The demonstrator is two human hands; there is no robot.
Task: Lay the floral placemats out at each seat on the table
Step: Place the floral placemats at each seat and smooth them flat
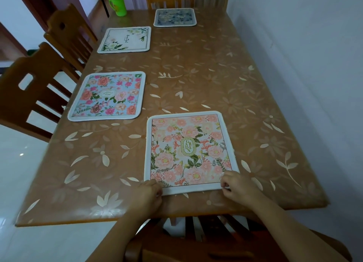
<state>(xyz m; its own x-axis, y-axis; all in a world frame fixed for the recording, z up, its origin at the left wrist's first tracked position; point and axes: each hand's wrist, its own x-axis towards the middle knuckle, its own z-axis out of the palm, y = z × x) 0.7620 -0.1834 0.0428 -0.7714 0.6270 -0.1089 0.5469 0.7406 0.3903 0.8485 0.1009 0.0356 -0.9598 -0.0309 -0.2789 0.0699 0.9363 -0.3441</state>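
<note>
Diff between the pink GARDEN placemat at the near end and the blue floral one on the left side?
The pink-and-cream GARDEN placemat has a pale ground; the blue rose-print placemat has a sky-blue ground with stronger pinks. The GARDEN mat lies at the near end seat, the blue mat at a side seat by a wooden chair. The left hand and right hand grip the GARDEN mat's near corners; the blue mat lies untouched. Both are flat, rounded rectangles with white borders.

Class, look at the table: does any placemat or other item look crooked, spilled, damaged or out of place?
Nothing is spilled or damaged. All four placemats lie flat. The pink Garden placemat has both hands, left hand and right hand, at its near corners. A green cup stands alone at the table's far left corner.
</note>
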